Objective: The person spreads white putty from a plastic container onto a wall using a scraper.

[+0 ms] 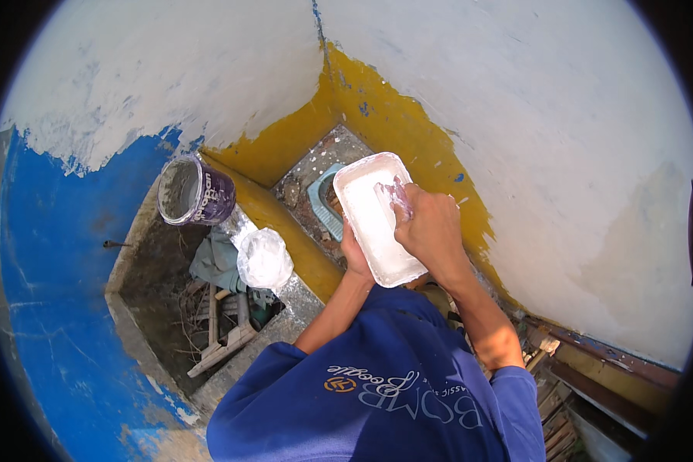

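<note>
A white rectangular plastic tray (362,231), its inside coated with white paste, is held up in front of my body. My left hand (354,250) supports it from the left side and below; the fingers under it are hidden. Over the tray's right side, my right hand (427,223) is closed around a small white-smeared scraper (396,197), whose exact shape is partly hidden by the fingers. The scraper's end reaches into the tray, near the paste.
On the ledge to the left stand a dark purple bucket (217,196) and an open white plastic bag (265,259). Below is a pit (154,266) with wood scraps and cloth. A light-blue squat toilet (323,204) lies behind the tray. White-coated walls (516,115) meet at a corner.
</note>
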{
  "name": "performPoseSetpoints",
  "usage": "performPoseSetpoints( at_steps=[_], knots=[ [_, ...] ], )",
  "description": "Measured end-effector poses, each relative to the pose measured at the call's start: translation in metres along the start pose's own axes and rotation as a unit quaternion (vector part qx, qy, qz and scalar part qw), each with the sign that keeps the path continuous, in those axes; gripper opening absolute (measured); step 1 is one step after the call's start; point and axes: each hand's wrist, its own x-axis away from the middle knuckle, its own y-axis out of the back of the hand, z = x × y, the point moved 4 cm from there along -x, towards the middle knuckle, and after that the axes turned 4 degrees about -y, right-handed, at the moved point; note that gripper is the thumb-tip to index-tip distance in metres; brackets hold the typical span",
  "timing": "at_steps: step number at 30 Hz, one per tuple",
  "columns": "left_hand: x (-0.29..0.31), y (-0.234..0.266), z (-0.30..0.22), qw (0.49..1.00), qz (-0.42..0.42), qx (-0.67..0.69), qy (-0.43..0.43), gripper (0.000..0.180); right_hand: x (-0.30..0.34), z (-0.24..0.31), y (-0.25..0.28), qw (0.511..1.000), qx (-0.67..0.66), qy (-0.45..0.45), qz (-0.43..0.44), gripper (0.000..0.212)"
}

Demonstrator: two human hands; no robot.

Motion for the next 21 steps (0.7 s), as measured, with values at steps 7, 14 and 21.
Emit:
performPoseSetpoints(
  at_steps=[7,14,21],
  knots=[
    [-0.002,-0.008,-0.004,1.000,0.008,0.012,-0.005,0.060,-0.002,0.002,-0.004,1.000,-0.006,0.024,0.003,0.018],
    [-0.005,-0.014,-0.007,1.000,-0.013,-0.025,-0.007,0.062,-0.004,0.001,-0.006,0.999,-0.021,0.020,-0.014,0.016],
    [-0.006,-0.010,-0.008,0.999,0.032,0.017,-0.013,0.059,-0.001,0.008,-0.008,0.999,-0.011,0.034,0.001,0.015]
  ],
)
